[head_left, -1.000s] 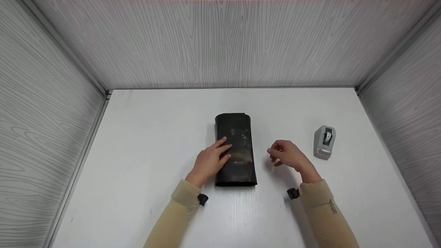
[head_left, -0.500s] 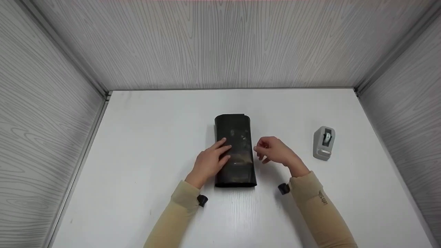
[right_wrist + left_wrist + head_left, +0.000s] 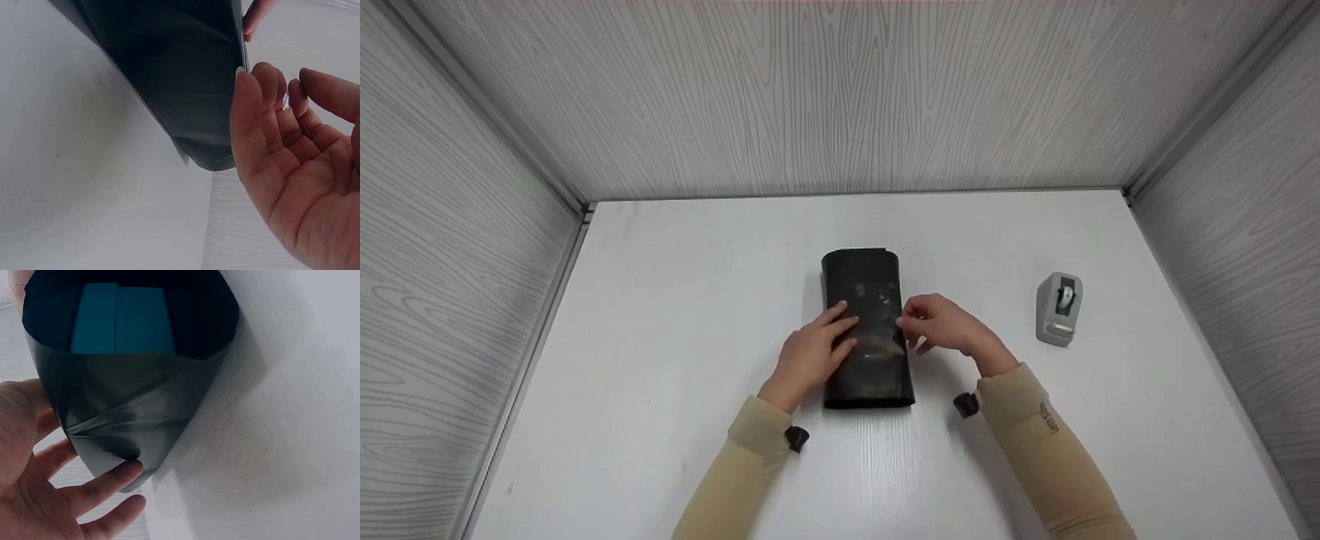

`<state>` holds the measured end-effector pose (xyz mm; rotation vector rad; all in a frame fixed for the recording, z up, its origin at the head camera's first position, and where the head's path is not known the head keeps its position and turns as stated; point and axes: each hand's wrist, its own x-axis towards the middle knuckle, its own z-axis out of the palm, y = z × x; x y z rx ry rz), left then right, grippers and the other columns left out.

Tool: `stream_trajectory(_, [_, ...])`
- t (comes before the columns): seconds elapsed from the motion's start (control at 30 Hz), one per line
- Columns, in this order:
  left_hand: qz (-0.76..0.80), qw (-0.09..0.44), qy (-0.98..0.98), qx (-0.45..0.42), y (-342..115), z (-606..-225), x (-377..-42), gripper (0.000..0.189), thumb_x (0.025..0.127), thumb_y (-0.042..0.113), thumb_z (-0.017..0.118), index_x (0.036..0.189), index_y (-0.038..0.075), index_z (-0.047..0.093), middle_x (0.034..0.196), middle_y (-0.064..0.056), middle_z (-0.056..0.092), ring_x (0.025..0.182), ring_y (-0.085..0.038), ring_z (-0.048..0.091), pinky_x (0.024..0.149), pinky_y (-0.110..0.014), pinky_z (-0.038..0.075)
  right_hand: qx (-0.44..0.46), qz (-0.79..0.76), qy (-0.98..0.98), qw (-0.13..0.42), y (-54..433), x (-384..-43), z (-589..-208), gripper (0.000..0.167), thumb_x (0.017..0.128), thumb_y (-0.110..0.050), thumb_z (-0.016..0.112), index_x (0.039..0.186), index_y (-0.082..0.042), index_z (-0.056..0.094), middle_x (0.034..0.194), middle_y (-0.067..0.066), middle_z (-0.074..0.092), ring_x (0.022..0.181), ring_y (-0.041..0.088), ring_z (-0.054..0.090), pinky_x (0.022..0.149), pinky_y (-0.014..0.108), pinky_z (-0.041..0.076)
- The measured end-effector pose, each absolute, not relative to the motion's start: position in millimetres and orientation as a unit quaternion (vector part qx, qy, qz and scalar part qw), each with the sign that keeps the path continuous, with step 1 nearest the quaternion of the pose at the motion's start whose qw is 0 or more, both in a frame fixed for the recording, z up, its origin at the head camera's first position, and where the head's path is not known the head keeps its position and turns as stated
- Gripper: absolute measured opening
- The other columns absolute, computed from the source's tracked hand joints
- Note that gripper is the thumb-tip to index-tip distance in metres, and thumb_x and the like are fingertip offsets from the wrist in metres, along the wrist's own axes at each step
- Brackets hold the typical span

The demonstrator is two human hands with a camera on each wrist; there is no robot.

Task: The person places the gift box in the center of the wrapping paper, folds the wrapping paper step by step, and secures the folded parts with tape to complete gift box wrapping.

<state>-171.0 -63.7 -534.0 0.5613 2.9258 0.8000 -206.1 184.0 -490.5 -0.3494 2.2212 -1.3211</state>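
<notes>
A black sheet wrapped into a flattened sleeve point(image 3: 877, 375) lies lengthwise in the middle of the white table. In the left wrist view its open end point(image 3: 112, 382) shows something flat-sided and teal-looking inside; what that is I cannot tell. My left hand point(image 3: 810, 356) rests with spread fingers on the sleeve's left side. At the right edge, my right hand point(image 3: 945, 326) pinches a small clear piece of tape point(image 3: 286, 101) between thumb and forefinger, its fingertips up against the sleeve. Most of the tape is hidden by the fingers.
A grey tape dispenser point(image 3: 1057, 309) with a small roll stands on the right of the white table point(image 3: 675, 285). Grey wood-grain panels point(image 3: 840, 97) close off the back and both sides.
My right hand has moved left, from beside the sleeve to its right edge, its fingers still pinched. The left hand stays on the sleeve. The whole view shifts slightly.
</notes>
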Motion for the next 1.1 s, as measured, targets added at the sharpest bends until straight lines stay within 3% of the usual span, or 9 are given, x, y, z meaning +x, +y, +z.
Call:
stream_trajectory(0.57, [0.261,0.007,0.946,0.193,-64.9,-537.0,-171.8,0.041,0.099,0.035,0.059,0.138,0.020,0.060,0.153,0.002,0.039,0.128,-0.022,0.051,0.096,-0.046,0.047,-0.188,-0.404,0.841,0.306,159.8,-219.3,-478.9,0.020,0.099,-0.016,0.058,0.088,0.000,0.065,0.080,0.011,0.065,0.072,0.027,0.065,0.060,0.037,0.057])
stream_trajectory(1.1, [0.257,0.006,0.947,0.191,-64.9,-536.3,-171.5,0.041,0.099,0.036,0.059,0.138,0.021,0.060,0.154,0.002,0.039,0.128,-0.023,0.051,0.096,-0.049,0.047,-0.105,-0.314,0.905,0.267,144.7,-220.6,-478.2,0.026,0.099,-0.022,0.059,0.080,-0.005,0.063,0.071,0.008,0.065,0.061,0.019,0.062,0.056,0.032,0.055])
